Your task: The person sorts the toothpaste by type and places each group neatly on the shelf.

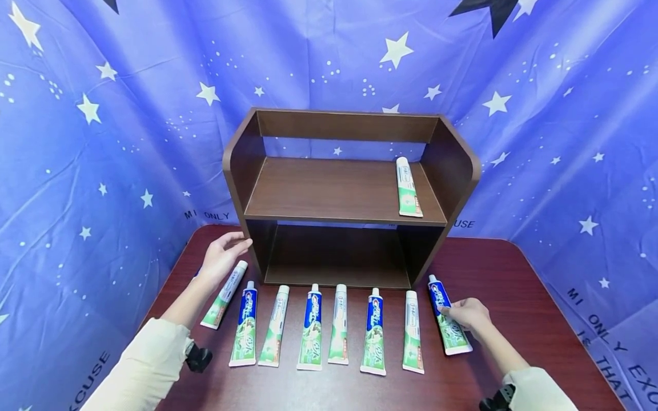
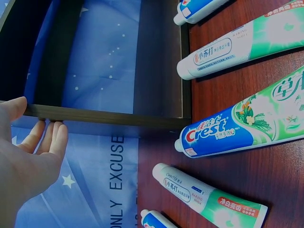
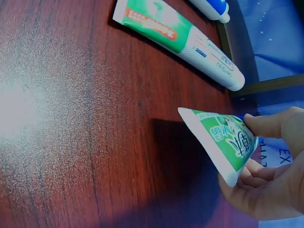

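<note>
My left hand [image 1: 220, 258] is at the left side of a dark brown two-tier shelf [image 1: 329, 221]. In the left wrist view its thumb and fingers pinch the edge of the side panel [image 2: 104, 115]. On the right, my right hand [image 1: 470, 314] grips a blue and green toothpaste tube [image 1: 447, 319] between thumb and fingers. Seen from the right wrist, that tube's flat white end [image 3: 209, 149] is lifted off the table and points towards the camera. A white and green toothpaste tube [image 1: 408, 188] lies on the upper shelf board at its right end.
Several toothpaste tubes lie in a row before the shelf, blue-green ones [image 1: 311, 331] alternating with white-green ones [image 1: 339, 325]. Another white-green tube [image 1: 224, 295] lies under the left forearm. The dark red table [image 1: 493, 262] meets a blue star-patterned curtain [image 1: 329, 63] behind.
</note>
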